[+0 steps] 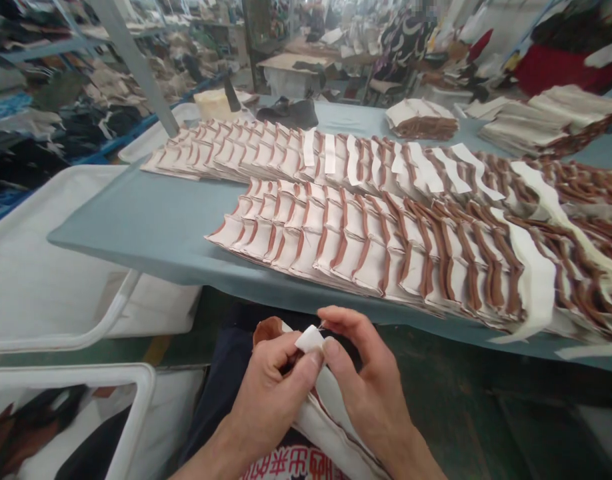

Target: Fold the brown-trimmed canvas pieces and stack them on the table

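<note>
My left hand [279,380] is closed, its thumb and forefinger pinching a short white strip [310,339] of fabric. Under that hand runs a long off-white fabric piece [331,443] with brown edging, and its brown end [269,329] shows beyond my knuckles. On the other side of the strip, my right hand [369,373] has thumb and forefinger drawn together at its corner. A thin, pale bit shows by the right fingertips, too small to name. The fabric piece hangs down across my lap, and part of it is hidden by both hands.
Overlapping rows of off-white pieces with brown edges [331,233] cover much of the blue-covered table [121,220]. Loose white strips [531,267] lie over them. More stacks [421,119] stand at the back. White plastic bins [131,300] sit at left.
</note>
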Demonstrator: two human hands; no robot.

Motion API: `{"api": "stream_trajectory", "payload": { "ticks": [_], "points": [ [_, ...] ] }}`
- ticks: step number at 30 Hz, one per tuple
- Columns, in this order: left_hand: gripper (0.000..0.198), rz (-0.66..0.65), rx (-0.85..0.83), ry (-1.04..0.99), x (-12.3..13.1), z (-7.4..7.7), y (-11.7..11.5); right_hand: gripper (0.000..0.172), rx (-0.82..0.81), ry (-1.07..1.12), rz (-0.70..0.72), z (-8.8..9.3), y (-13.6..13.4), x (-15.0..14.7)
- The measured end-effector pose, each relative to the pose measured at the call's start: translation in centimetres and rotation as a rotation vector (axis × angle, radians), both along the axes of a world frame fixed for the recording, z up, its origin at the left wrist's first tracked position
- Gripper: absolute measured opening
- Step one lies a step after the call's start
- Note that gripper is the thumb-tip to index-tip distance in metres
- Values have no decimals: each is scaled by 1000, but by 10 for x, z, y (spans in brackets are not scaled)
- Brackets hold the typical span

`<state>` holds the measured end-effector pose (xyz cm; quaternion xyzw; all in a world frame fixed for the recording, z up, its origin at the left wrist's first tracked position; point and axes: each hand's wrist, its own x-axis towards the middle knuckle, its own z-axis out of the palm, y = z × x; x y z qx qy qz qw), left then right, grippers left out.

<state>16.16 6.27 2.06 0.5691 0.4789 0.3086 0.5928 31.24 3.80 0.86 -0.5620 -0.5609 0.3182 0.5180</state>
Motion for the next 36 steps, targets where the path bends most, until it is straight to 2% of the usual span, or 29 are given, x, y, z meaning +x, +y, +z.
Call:
{"api": "stream_trajectory", "payload": {
  "ticks": [2,4,9,14,18,22,24,28,31,36],
  "points": [
    [38,35,13,24,2,-1,2,17,229,-220,-91,0,-2,2],
    [35,56,83,43,4,-4,3,18,329,-361,-62,0,-3,3],
    [26,48,267,126,4,-11,2,21,231,-390,17,-9,-9,0],
    [19,-136,318,189,-1,-10,2,22,214,-370,29,-17,-11,1],
    [19,-244,356,235,-6,-6,5,13,147,-296,48,-11,-8,2],
    [17,-306,392,241,-9,-9,7,6,-52,-158,54,-3,-5,2],
    [16,-304,386,219,-9,-11,6,8,-153,-51,67,-1,-4,2],
    [22,-305,337,126,-14,-11,0,30,-320,179,40,-3,-2,1],
    [31,-246,272,125,-23,-14,-8,36,-384,229,-14,-6,2,-1],
    [38,-95,-97,-33,-36,-29,-19,43,-480,302,-13,-24,1,-13]
  ]
}}
